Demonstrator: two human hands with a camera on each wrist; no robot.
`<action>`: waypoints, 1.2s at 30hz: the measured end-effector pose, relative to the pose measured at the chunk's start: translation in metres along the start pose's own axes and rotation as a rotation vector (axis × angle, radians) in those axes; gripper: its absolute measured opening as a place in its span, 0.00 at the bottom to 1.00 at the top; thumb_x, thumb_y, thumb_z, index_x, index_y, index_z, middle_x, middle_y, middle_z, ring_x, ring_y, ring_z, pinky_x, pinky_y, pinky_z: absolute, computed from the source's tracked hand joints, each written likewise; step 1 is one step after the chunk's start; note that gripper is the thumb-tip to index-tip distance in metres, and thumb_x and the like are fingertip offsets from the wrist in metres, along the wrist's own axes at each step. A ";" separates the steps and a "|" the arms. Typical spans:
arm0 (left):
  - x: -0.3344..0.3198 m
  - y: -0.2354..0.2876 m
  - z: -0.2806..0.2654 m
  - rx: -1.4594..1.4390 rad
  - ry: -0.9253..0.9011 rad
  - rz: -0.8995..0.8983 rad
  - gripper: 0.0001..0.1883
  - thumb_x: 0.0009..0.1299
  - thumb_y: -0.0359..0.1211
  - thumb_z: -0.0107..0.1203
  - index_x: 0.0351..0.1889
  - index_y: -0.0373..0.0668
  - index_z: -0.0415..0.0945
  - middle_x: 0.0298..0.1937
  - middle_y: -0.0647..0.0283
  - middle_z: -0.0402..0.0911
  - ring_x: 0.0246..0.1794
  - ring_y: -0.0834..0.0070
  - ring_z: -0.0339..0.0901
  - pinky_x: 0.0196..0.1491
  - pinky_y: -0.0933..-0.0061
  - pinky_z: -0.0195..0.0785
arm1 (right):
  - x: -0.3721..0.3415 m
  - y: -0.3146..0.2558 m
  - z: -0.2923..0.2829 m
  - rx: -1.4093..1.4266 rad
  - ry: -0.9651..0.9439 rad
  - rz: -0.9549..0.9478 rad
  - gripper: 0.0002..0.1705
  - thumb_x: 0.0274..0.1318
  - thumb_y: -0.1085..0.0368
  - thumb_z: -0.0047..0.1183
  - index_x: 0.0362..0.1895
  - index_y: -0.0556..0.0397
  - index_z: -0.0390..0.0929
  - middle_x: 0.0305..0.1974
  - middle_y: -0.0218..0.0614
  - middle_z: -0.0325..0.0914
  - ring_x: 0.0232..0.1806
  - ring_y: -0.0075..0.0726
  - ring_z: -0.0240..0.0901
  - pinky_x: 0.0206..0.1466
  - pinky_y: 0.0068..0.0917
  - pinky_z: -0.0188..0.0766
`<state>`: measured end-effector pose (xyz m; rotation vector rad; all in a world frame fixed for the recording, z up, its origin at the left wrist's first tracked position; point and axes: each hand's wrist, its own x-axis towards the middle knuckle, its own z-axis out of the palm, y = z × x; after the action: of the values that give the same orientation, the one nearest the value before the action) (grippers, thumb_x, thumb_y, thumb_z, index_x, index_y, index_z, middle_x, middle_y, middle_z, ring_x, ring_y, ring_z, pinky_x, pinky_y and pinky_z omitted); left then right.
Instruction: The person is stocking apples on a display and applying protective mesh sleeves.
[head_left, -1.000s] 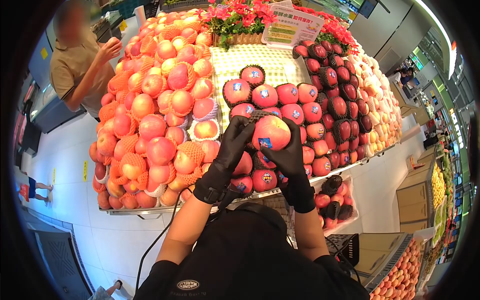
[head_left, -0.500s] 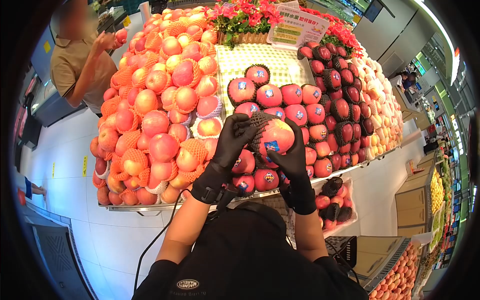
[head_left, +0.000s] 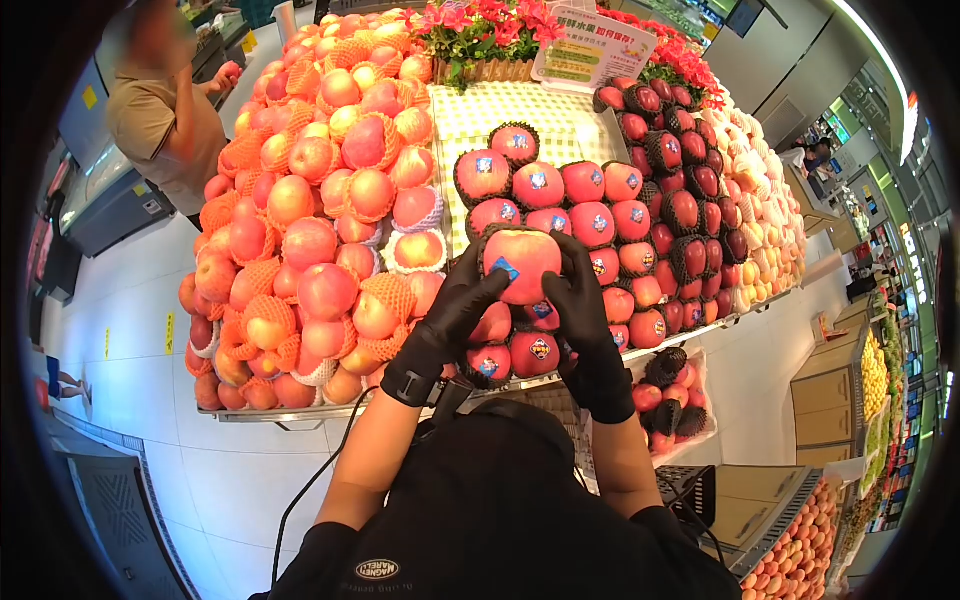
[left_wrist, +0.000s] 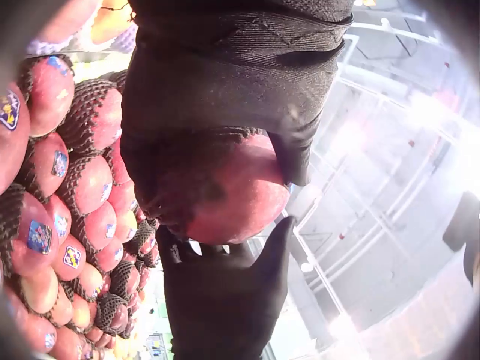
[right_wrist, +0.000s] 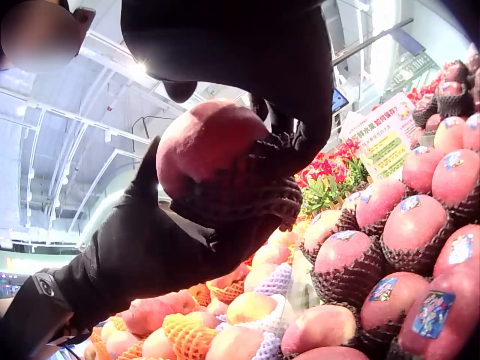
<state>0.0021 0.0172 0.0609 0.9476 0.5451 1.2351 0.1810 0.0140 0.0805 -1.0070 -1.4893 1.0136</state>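
Observation:
Over the front of the display, both black-gloved hands hold one large red apple (head_left: pixel 525 262). A blue sticker (head_left: pixel 507 266) on it faces up beside the left thumb. My left hand (head_left: pixel 458 300) grips its left side, thumb on top. From the right, my right hand (head_left: pixel 582 312) grips it with its thumb in front and fingers behind. The right wrist view shows a black foam net (right_wrist: pixel 240 199) around the apple's lower part, with the right fingers curled at its edge. Stickered apples (head_left: pixel 540 184) in black nets sit in rows just beyond the hands.
Apples in orange nets (head_left: pixel 265 330) are heaped at left. Dark red apples (head_left: pixel 682 215) and pale netted fruit (head_left: pixel 765 210) fill the right. Red flowers (head_left: pixel 490 30) and a sign (head_left: pixel 595 50) stand behind. Another person (head_left: pixel 165 110) stands at far left.
The left fingers have gone from the net's upper edge to the apple's side. The apple has turned, its net now lower and its sticker toward the left thumb. The other person's raised fruit has come down.

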 end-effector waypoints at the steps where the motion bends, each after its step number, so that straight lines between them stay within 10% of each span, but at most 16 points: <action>1: -0.001 0.000 0.000 -0.122 0.021 -0.053 0.32 0.69 0.37 0.58 0.69 0.39 0.58 0.63 0.57 0.70 0.63 0.67 0.69 0.65 0.65 0.63 | 0.002 0.004 -0.002 0.037 0.026 0.036 0.28 0.59 0.66 0.56 0.62 0.55 0.64 0.54 0.38 0.70 0.54 0.30 0.69 0.56 0.32 0.68; 3: -0.003 -0.010 -0.014 -0.358 0.010 -0.152 0.30 0.71 0.40 0.56 0.67 0.38 0.60 0.61 0.57 0.71 0.60 0.66 0.72 0.63 0.65 0.66 | 0.004 0.015 -0.005 0.066 0.111 0.095 0.23 0.62 0.66 0.52 0.60 0.54 0.66 0.49 0.35 0.73 0.47 0.27 0.71 0.50 0.28 0.70; 6: 0.000 -0.031 -0.038 0.840 -0.063 0.171 0.33 0.70 0.43 0.58 0.67 0.38 0.60 0.61 0.56 0.71 0.61 0.65 0.71 0.63 0.64 0.66 | 0.003 0.018 -0.004 0.080 0.203 0.125 0.17 0.62 0.64 0.53 0.54 0.55 0.71 0.40 0.32 0.75 0.35 0.22 0.72 0.36 0.22 0.71; 9: -0.007 -0.023 -0.027 -0.194 -0.009 -0.106 0.40 0.62 0.40 0.66 0.68 0.39 0.59 0.62 0.57 0.71 0.61 0.64 0.71 0.64 0.65 0.66 | 0.006 0.016 -0.001 -0.018 0.150 0.226 0.12 0.61 0.64 0.54 0.44 0.58 0.77 0.33 0.27 0.73 0.30 0.16 0.66 0.31 0.19 0.64; 19: -0.005 -0.020 -0.025 0.272 0.026 0.103 0.60 0.43 0.29 0.77 0.72 0.45 0.47 0.69 0.58 0.58 0.70 0.65 0.58 0.68 0.61 0.61 | 0.009 0.024 0.007 -0.173 0.260 0.132 0.10 0.57 0.63 0.56 0.35 0.58 0.80 0.23 0.33 0.78 0.21 0.21 0.71 0.25 0.24 0.67; 36: -0.008 -0.012 -0.010 0.530 0.149 0.297 0.50 0.47 0.34 0.78 0.67 0.40 0.58 0.62 0.56 0.69 0.62 0.67 0.69 0.62 0.62 0.67 | 0.006 0.005 0.016 -0.225 0.211 0.076 0.11 0.61 0.63 0.54 0.42 0.57 0.76 0.30 0.28 0.74 0.30 0.19 0.65 0.33 0.21 0.64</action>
<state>-0.0013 0.0118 0.0442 1.4259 0.9009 1.4673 0.1649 0.0198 0.0755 -1.2972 -1.4192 0.7765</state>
